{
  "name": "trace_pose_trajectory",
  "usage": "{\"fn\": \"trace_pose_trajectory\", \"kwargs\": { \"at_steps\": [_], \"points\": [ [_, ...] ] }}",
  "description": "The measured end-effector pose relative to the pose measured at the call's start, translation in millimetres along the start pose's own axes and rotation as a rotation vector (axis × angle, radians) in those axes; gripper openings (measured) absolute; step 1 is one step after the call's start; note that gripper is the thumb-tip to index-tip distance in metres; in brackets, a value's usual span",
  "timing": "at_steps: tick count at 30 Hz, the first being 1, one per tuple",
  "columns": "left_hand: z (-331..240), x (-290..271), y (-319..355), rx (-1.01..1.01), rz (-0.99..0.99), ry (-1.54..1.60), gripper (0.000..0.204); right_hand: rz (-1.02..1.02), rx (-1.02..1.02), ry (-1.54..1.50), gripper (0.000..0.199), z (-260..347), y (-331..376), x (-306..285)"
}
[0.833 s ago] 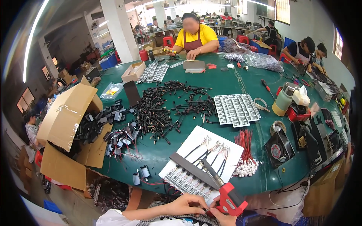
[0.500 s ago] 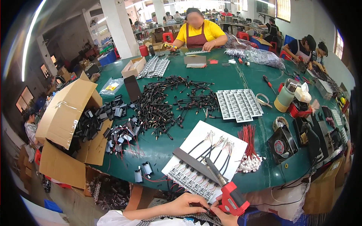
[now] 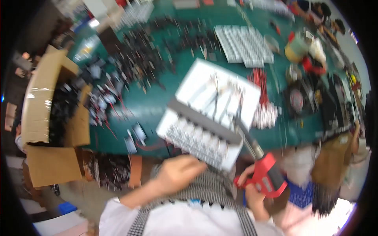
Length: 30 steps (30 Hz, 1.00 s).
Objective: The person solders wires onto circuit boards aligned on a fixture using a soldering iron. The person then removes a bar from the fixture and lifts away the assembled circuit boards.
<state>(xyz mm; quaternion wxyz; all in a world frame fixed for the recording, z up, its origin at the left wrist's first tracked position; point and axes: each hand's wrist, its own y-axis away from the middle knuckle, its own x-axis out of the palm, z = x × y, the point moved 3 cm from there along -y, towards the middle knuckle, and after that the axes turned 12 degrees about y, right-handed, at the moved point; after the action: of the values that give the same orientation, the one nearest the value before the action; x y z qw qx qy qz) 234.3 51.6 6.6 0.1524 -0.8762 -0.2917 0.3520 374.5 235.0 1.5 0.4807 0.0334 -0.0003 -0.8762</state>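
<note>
Right hand (image 3: 252, 188) clamped on red heat gun (image 3: 267, 179), nozzle aimed far at white tray (image 3: 204, 118) | left hand (image 3: 177, 173) steadying tray's near edge, grip closure unclear | green table (image 3: 157, 106) beneath.

1 red heat gun (image 3: 264, 177), 1 white board (image 3: 218, 93), 1 cardboard box (image 3: 41, 98), 2 hands (image 3: 177, 173)

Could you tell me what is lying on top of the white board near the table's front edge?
On the white board lie thin dark wires and a grey bar above a row of small pale parts. Motion blur hides finer detail, and the board covers the table beneath.
</note>
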Motion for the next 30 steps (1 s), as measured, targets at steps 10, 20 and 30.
{"fn": "trace_pose_trajectory", "kwargs": {
  "at_steps": [10,20,30],
  "points": [
    [7.5,3.8,5.1,-0.070,-0.005,-0.218,0.030,0.120,0.152,-0.038,0.048,-24.6,52.9,-44.2],
    [6.1,6.1,10.9,-0.071,-0.032,-0.342,0.027,0.148,0.115,0.243,0.062,-43.9,76.8,-57.2],
    [6.9,5.6,6.6,-0.128,-0.025,-0.334,0.030,0.235,0.015,0.368,0.066,-54.3,76.4,-60.5]
  ]
}}
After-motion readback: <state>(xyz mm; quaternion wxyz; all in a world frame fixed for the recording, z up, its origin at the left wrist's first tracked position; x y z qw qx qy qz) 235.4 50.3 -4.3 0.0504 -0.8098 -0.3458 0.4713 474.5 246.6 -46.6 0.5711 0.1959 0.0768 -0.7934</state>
